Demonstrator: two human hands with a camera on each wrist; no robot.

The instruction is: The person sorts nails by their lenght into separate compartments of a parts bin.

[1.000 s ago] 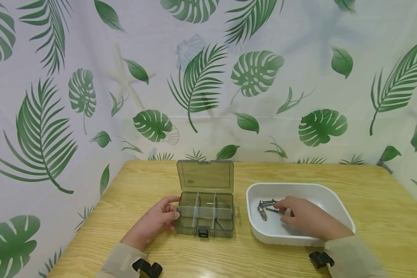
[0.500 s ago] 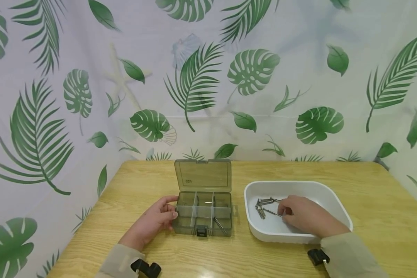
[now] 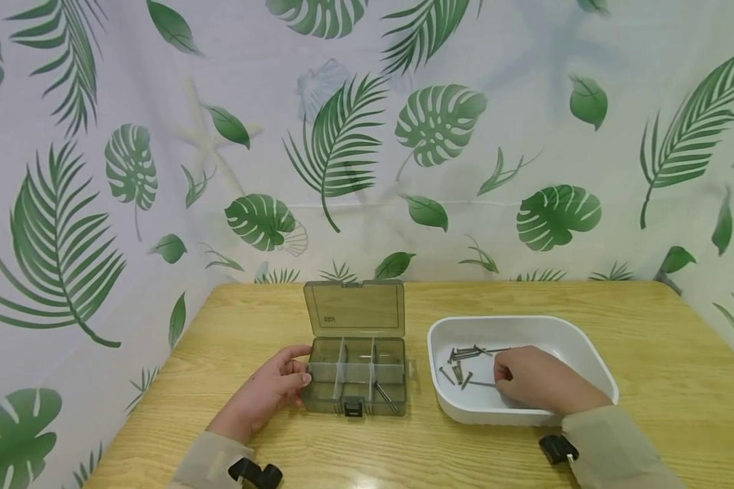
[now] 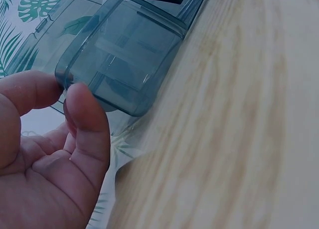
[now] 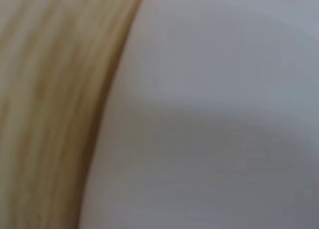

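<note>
A smoky see-through compartment box stands on the table with its lid raised. My left hand grips its left side; in the left wrist view the thumb and index finger hold a corner of the box. Metal screws lean in its front right compartment. Inside the white tray, my right hand has curled fingers at the end of a long screw, pinching it; the fingertips are hidden. Several other screws lie at the tray's left.
Both things stand on a wood-grain table, the box left of the tray. A leaf-printed cloth hangs behind and at the sides. The right wrist view holds only blurred white tray and table edge.
My right hand's fingers have curled in and drawn down at the screw, and the loose screws have spread apart. The left hand stays on the box; the head view shifts slightly.
</note>
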